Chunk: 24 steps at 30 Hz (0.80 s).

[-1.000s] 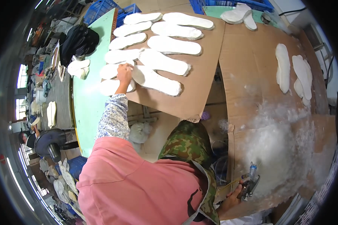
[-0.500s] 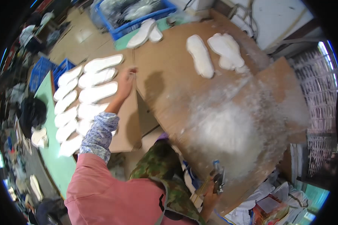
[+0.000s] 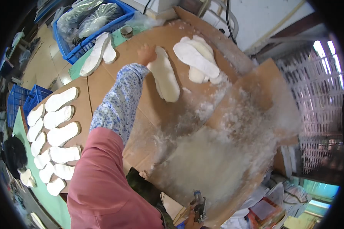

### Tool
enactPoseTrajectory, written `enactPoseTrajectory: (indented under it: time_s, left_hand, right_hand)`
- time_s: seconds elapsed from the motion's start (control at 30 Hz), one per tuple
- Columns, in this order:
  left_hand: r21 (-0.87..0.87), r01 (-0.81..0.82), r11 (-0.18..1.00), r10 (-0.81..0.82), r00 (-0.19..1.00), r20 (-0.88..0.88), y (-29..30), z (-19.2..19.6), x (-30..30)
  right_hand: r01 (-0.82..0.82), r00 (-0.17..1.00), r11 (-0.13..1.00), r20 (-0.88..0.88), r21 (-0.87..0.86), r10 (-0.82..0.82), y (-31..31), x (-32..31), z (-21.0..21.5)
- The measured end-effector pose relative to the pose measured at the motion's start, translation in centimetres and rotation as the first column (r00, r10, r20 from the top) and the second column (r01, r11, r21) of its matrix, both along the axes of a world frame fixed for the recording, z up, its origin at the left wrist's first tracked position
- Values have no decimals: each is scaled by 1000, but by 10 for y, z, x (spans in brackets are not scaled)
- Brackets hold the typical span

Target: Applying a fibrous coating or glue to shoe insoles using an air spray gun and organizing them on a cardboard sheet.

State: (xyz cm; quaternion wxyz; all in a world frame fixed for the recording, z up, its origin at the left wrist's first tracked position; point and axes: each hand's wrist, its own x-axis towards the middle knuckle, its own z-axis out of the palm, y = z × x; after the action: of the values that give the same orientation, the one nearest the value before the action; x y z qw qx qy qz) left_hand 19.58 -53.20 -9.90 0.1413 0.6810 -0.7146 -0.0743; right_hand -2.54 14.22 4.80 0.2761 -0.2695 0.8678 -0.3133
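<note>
My left hand (image 3: 146,54) reaches across the cardboard-covered table (image 3: 122,89), fingers a little apart, at the upper left edge of a single white insole (image 3: 165,76). Whether the hand touches it is hard to tell. Low in the view, my right hand (image 3: 192,219) is closed around a metal spray gun (image 3: 198,206) with a bluish tip, partly cut off by the lower edge. In front of the gun lies a patch of whitish residue (image 3: 206,156). Right of the single insole, a loose pile of white insoles (image 3: 198,57) overlaps.
Rows of white insoles (image 3: 64,134) lie on the cardboard at left. Another pair (image 3: 99,53) rests by a blue crate (image 3: 74,57) of plastic-wrapped things, near a small round tin (image 3: 127,31). White fluff (image 3: 244,114) covers the right side; bags (image 3: 267,213) sit below.
My left hand has moved from beside the left rows across to the single insole. The view has shifted rightward. The spray gun stays in my right hand, low in view.
</note>
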Motion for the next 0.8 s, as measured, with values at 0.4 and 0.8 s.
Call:
enactPoseTrajectory:
  time_s: [0.4, 0.8]
  left_hand:
    - [-270, 509, 817, -561, 811, -170, 134, 154, -66]
    - [-443, 859, 256, -927, 88, -364, 451, 191, -138]
  right_hand:
    - [210, 943, 976, 276, -58, -186, 22, 9, 35]
    - [283, 932, 953, 265, -109, -246, 119, -8, 38]
